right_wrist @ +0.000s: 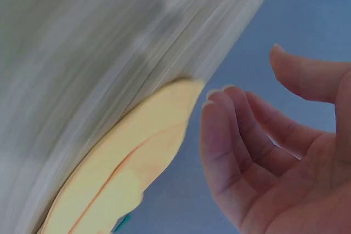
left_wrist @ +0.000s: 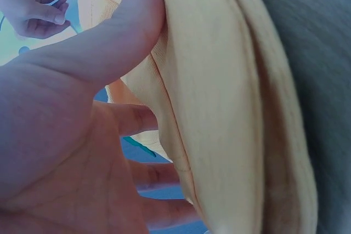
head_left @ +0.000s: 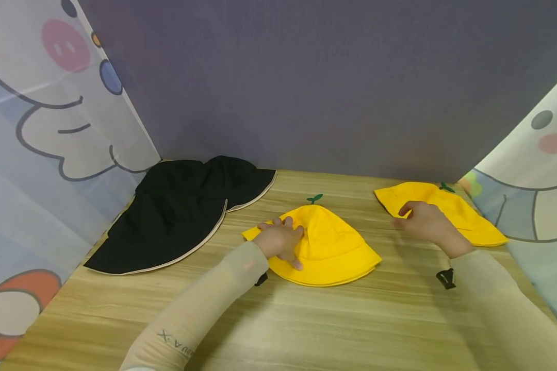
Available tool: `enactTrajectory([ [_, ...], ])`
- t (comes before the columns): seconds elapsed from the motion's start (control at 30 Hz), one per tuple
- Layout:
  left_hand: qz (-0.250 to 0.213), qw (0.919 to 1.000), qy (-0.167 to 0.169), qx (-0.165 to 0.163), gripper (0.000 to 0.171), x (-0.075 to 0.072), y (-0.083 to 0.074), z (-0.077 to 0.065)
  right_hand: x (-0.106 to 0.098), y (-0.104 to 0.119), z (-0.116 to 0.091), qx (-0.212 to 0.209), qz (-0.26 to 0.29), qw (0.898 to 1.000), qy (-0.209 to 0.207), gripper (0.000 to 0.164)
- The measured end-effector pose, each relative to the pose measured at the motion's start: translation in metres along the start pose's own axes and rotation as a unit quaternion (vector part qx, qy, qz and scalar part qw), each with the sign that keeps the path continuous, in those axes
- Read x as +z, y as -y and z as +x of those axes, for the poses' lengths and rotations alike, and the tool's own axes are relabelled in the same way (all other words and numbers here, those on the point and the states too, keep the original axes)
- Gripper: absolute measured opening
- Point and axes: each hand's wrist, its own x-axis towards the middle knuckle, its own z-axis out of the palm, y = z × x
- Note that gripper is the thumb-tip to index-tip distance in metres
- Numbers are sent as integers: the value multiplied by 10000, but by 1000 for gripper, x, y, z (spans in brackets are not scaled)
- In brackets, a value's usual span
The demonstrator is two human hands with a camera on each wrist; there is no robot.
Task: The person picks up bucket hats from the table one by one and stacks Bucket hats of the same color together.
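Note:
A yellow bucket hat with a green sprout on its tip lies mid-table. My left hand rests on its left side, fingers spread over the crown and thumb down on the brim. In the left wrist view, that thumb lies along the fabric near the brim's doubled edge. My right hand is raised in front of a second yellow hat with the same sprout. Its fingers are loosely bent, a gap parts them from the thumb, and nothing is held, as the right wrist view shows.
Two black hats with pale edging, a larger one and one behind it, overlap at the table's back left. A black clip hangs by my right sleeve. A grey panel closes off the back, with cartoon-printed cloths at both sides.

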Motion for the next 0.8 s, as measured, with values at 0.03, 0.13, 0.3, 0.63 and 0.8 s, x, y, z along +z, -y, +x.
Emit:
enactTrajectory([
  [0.03, -2, 10000, -1, -8, 93, 0, 0, 0, -2, -4, 1, 19, -62, 10000, -61, 52],
  [0.13, -31, 10000, 7, -16, 93, 0, 0, 0, -8, -20, 2, 142, -136, 9997, -143, 52],
  [0.3, -79, 10000, 20, 12, 94, 0, 0, -1, -18, -49, 8, 248, -283, 9990, -231, 50],
  [0.63, -126, 9999, -24, 62, 94, -1, 0, -2, -38, -87, 14, 538, -425, 9972, -305, 72],
  [0.8, -117, 9999, 32, 19, 95, -3, 0, -1, -40, -103, 11, 960, -334, 9946, -194, 84],
])
